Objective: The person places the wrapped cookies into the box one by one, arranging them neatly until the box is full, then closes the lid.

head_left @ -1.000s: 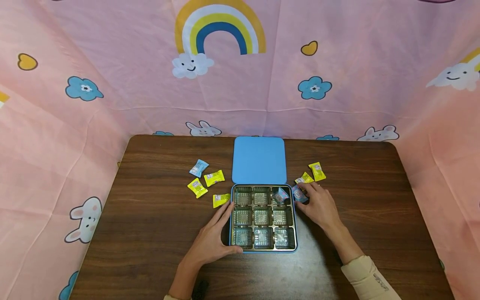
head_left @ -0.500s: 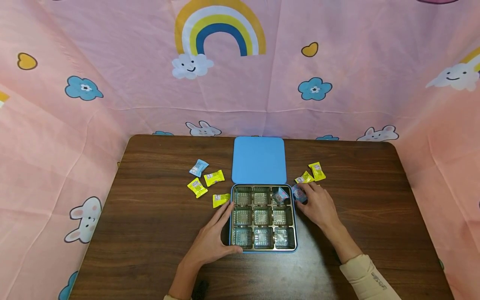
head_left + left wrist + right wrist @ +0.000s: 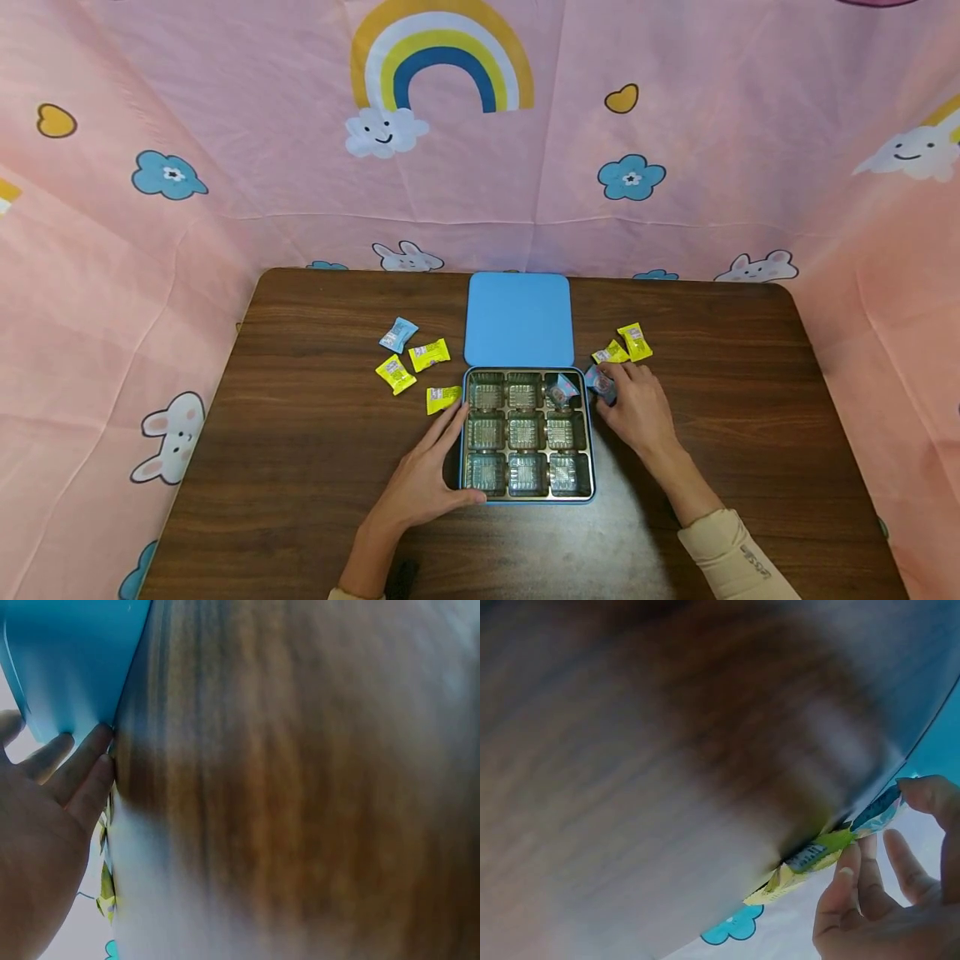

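A blue-rimmed tin (image 3: 527,502) with a divided clear insert lies at the table's middle, its blue lid (image 3: 518,319) laid back behind it. In its back right compartment sits a blue wrapped candy (image 3: 561,389). My left hand (image 3: 423,479) rests against the tin's left side with straight fingers, thumb at the front left corner. In the left wrist view those fingers (image 3: 81,761) touch the blue wall. Just right of the tin, my right hand (image 3: 641,410) pinches another blue wrapped candy (image 3: 600,383) between thumb and fingers; the right wrist view shows this packet (image 3: 877,810) edge-on.
Two yellow candies (image 3: 635,342) lie beyond my right hand. Left of the tin are several yellow candies (image 3: 429,355) and one blue candy (image 3: 398,335). A pink printed cloth (image 3: 480,183) hangs behind and beside the brown wooden table (image 3: 315,433).
My right thumb and fingers have drawn slightly closer on the blue candy, which has shifted very little. The left hand and tin have stayed in place.
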`<action>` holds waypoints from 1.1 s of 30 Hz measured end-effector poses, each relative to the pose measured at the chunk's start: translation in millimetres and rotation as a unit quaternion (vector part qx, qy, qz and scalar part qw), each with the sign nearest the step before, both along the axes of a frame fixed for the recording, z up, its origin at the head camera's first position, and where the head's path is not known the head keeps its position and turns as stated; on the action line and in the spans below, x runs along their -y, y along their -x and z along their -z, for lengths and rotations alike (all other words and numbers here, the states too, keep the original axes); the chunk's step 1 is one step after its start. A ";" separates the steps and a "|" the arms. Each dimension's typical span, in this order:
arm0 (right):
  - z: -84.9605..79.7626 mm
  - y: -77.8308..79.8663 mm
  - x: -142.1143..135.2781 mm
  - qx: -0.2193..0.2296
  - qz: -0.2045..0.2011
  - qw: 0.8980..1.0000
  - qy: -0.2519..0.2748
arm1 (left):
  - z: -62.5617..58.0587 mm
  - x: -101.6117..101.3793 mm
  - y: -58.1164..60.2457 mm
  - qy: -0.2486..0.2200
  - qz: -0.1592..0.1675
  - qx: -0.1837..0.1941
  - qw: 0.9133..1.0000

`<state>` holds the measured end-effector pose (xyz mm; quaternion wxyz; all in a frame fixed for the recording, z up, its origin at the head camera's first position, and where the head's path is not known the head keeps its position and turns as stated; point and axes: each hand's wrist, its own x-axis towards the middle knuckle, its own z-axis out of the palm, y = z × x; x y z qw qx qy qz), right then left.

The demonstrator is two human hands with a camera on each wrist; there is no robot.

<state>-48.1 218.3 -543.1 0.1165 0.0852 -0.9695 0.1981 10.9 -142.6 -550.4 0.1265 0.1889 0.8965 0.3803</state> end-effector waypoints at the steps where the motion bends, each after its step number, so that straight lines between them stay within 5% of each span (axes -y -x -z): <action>1: 0.2 0.1 -0.5 -0.004 0.001 1.000 -0.002 | -0.1 0.0 0.1 0.001 0.001 0.000 1.000; 11: -1.7 -2.5 -4.3 -0.017 0.001 1.000 0.018 | -0.6 0.7 -1.1 -0.003 -0.002 0.009 1.000; 22: -4.6 -4.9 -8.5 -0.063 -0.008 0.993 0.101 | 0.6 -0.1 1.9 -0.008 0.007 0.002 1.000; 33: -16.1 -4.0 -4.1 -0.056 -0.012 0.990 0.127 | 0.8 0.7 1.5 -0.004 0.005 0.001 1.000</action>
